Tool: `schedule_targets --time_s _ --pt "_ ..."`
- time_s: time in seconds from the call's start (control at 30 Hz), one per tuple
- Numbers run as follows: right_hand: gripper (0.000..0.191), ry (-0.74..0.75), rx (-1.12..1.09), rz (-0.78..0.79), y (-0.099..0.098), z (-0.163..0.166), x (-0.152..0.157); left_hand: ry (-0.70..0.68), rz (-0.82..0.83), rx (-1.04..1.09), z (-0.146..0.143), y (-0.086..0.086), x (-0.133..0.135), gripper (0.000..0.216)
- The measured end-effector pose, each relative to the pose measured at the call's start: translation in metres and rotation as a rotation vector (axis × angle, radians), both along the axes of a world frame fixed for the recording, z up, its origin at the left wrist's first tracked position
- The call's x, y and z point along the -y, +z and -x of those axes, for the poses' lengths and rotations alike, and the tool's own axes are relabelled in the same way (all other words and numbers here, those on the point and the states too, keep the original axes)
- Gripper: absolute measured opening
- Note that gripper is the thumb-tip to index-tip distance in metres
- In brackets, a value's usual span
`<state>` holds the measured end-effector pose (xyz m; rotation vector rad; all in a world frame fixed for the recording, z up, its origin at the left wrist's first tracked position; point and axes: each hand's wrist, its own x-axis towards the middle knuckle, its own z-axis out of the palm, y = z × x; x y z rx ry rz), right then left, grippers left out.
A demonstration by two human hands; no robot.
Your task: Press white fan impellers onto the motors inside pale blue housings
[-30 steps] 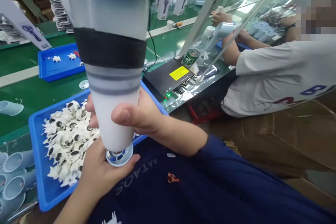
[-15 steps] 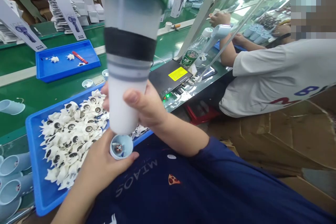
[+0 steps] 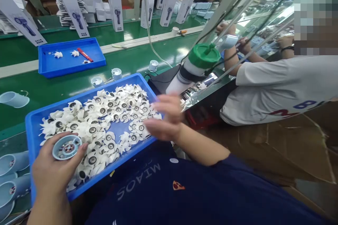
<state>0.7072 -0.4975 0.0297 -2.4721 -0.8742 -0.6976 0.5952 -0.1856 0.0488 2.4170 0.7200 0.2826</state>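
Factory assembly line: green conveyor belt; blue parts trays; co-workers.

Fan blades in tray

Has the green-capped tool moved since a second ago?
Yes. The green-capped tool moved rightwards, from over the blue tray to beyond its right corner; the right hand let go.
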Motion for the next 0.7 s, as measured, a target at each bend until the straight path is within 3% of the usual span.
schedule_targets --time_s 0.03,0.07,0.17,0.23,0.43,0.6,0.67,0.7 --pt "0.017 0.22 -0.105 0.166 0.006 -0.001 -0.024 -0.012 -0.008 0.005 -0.001 0.002 0.003 0.049" --pt "0.022 0.384 -0.211 0.319 0.012 -0.006 -0.047 -0.021 -0.019 0.011 -0.001 0.003 0.004 0.049" --pt "0.038 0.456 -0.456 0.649 0.018 -0.03 -0.107 -0.029 -0.05 0.01 0.003 0.002 0.003 0.05" --pt "0.036 0.435 -0.505 0.746 0.013 -0.044 -0.13 -0.011 -0.043 -0.008 0.008 -0.001 0.0 0.051" --pt "0.029 0.467 -0.49 0.78 -0.005 -0.047 -0.137 0.014 0.012 -0.006 0.014 -0.002 -0.004 0.05" --pt "0.028 0.507 -0.453 0.733 -0.003 -0.038 -0.131 0.012 0.022 -0.003 0.01 0.001 -0.001 0.054" --pt "0.022 0.501 -0.554 0.593 0.003 -0.035 -0.125 0.041 0.015 0.027 0.011 -0.001 -0.003 0.056" --pt "0.021 0.508 -0.69 0.447 0.007 -0.032 -0.121 0.052 0.029 0.06 0.013 -0.003 -0.006 0.057"
